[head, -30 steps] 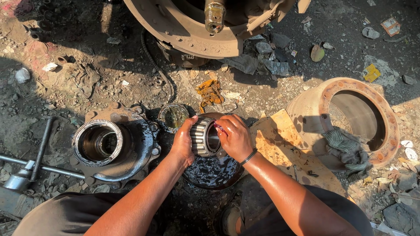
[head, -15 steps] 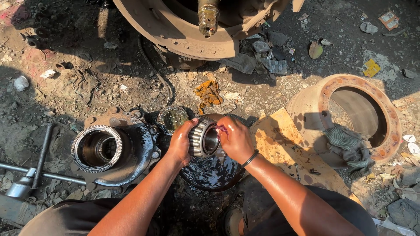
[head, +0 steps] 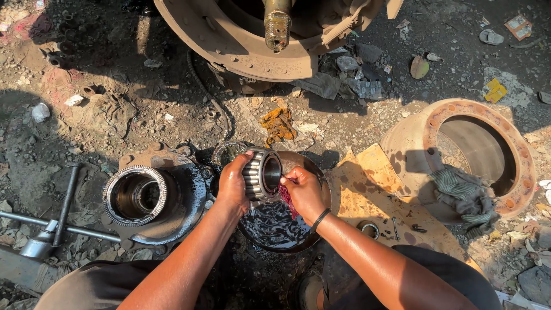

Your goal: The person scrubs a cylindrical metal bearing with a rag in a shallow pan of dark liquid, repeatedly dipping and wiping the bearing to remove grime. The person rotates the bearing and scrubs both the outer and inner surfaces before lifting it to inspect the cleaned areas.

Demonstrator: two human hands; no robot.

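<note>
My hands (head: 270, 186) sat hemmed in over the oily pan (head: 270, 232). Left: the greasy wheel hub (head: 150, 198) stood just beside the pan, with the cross wrench (head: 54, 221) beyond it. Right: the cardboard sheet (head: 379, 195) lay flat and passable up to the brake drum (head: 476, 155) with its rag (head: 462, 192). Ahead: a strip of littered dirt lay open up to the axle assembly (head: 258, 40).

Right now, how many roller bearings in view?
1 clearly: the roller bearing, held by the left hand and right hand over the oil pan. Others may sit hidden inside the hub.
</note>
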